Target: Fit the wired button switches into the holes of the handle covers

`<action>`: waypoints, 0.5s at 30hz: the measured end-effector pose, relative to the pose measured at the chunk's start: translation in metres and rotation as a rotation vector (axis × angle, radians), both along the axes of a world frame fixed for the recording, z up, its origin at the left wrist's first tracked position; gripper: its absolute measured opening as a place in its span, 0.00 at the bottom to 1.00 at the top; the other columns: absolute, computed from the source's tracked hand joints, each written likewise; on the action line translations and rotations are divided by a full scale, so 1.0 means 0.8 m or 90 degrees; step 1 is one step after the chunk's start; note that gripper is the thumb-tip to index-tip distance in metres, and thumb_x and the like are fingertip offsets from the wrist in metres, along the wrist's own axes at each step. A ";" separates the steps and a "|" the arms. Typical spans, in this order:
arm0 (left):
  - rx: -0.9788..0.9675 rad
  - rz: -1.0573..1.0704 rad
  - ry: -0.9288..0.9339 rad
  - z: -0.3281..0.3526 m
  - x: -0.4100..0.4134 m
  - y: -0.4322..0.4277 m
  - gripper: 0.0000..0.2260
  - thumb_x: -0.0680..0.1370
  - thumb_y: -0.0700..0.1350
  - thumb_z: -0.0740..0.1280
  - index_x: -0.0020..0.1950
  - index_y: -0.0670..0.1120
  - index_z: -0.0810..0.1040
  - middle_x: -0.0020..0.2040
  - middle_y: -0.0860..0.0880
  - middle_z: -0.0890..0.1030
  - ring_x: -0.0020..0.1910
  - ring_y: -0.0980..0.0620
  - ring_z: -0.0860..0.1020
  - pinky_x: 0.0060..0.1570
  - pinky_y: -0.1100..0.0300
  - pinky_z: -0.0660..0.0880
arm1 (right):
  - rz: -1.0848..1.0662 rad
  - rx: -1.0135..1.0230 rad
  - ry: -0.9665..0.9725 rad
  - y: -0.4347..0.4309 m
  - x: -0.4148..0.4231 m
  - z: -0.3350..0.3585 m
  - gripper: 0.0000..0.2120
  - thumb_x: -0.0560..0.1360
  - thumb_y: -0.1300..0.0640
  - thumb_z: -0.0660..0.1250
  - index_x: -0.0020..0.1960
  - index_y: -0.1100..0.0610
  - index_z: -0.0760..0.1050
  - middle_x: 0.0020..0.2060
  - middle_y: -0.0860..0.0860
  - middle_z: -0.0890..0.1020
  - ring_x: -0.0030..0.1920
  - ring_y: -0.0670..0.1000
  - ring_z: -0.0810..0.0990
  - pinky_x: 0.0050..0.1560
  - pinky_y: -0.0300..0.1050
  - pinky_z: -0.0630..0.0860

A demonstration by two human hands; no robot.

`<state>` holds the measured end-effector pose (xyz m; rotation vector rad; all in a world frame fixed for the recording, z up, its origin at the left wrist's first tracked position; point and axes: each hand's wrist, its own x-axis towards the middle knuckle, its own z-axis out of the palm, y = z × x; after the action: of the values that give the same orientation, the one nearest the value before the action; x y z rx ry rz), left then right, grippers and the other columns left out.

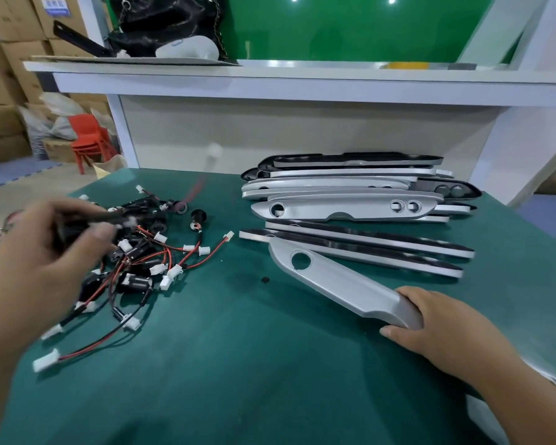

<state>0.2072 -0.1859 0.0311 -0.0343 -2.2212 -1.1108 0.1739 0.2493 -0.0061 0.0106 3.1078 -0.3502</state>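
Near right, the handle cover [334, 284] is being gripped at its near end by the right hand [430, 329], with bare green mat [238, 364] being left open leftward. There a blurred switch [74, 226] is being pinched by the left hand [45, 252] above the tangled switch pile [142, 261], and its wires are probably at risk of being snagged. The far right is being crowded by stacked covers [350, 194].

On my table [238, 364], the pile of wired switches [142, 261] lies at left centre, below my left hand [45, 252], which holds one switch [69, 231]. The stack of handle covers [350, 194] sits at upper right, behind the single cover [334, 281] in my right hand [437, 329] at lower right.
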 end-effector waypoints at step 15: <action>-0.020 0.019 -0.104 -0.019 -0.004 0.115 0.03 0.74 0.58 0.66 0.42 0.65 0.73 0.34 0.54 0.81 0.30 0.53 0.76 0.31 0.57 0.70 | -0.009 -0.009 0.041 0.000 0.000 0.003 0.26 0.69 0.32 0.63 0.63 0.40 0.65 0.48 0.39 0.74 0.47 0.45 0.71 0.44 0.43 0.71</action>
<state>0.2037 -0.0936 0.0161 0.0791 -2.3766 -1.0960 0.1736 0.2493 -0.0034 0.0214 3.1700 -0.3804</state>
